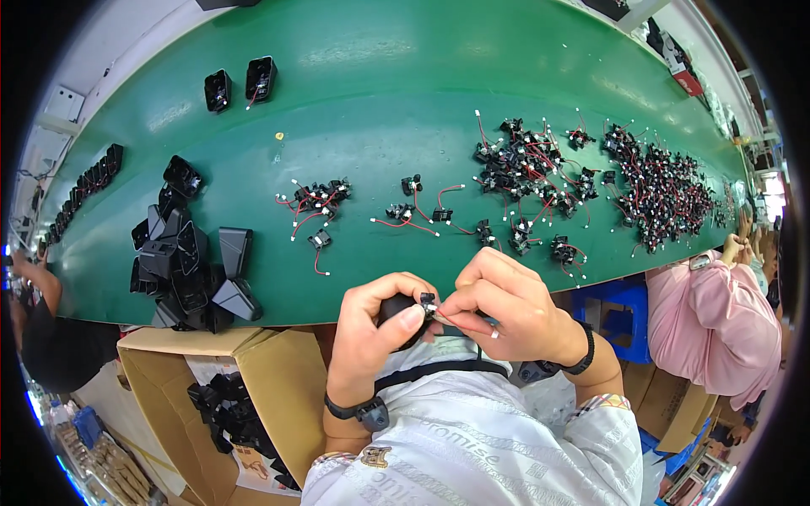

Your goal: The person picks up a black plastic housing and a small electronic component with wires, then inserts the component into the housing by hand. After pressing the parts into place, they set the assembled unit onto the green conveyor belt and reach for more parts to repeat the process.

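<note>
Close to my body, at the table's front edge, my left hand (364,325) is closed around a black plastic housing (393,312), with the thumb on top. A small black part (428,298) sits at the end of the housing, by the left thumb tip. My right hand (510,304) pinches at this part's red wire (454,323), and a white connector (494,334) hangs from the wire below the right fingers. The fingers hide how far the part sits inside the housing.
Small wired parts lie in a little heap (316,198), a larger heap (527,164) and a wide pile (666,198) on the green table (405,67). Black housings (173,253) are stacked at left. A cardboard box (283,379) stands below; a person in pink (713,325) sits right.
</note>
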{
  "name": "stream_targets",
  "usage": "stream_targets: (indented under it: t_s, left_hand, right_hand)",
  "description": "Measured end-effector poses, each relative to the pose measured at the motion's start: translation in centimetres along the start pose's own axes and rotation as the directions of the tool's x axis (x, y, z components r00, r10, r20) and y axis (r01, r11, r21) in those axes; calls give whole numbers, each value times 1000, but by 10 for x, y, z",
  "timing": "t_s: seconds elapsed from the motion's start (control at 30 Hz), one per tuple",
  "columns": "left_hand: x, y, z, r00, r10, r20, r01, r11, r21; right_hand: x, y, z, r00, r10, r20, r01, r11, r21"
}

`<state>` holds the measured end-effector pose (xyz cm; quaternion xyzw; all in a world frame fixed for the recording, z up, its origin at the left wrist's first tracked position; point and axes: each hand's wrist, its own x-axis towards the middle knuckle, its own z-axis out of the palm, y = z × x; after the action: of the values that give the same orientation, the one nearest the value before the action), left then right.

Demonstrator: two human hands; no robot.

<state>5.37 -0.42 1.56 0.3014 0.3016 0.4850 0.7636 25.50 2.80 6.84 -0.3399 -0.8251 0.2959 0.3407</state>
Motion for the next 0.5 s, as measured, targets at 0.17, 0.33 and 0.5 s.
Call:
stream_targets:
  t_s: [0.17, 0.33, 0.5]
  left_hand:
    - [3, -6, 12, 940, 333, -70, -331, 943, 37]
    - [11, -7, -2, 789, 594, 156, -536, 542, 647]
    - [11, -5, -4, 841, 519, 155, -480, 581, 658]
  right_hand:
    - [1, 5, -1, 999, 46, 9, -46, 999, 21]
    - [-2, 4, -3, 988, 146, 46, -151, 977, 148]
    - [-2, 5, -2, 990, 138, 30, -142, 969, 205]
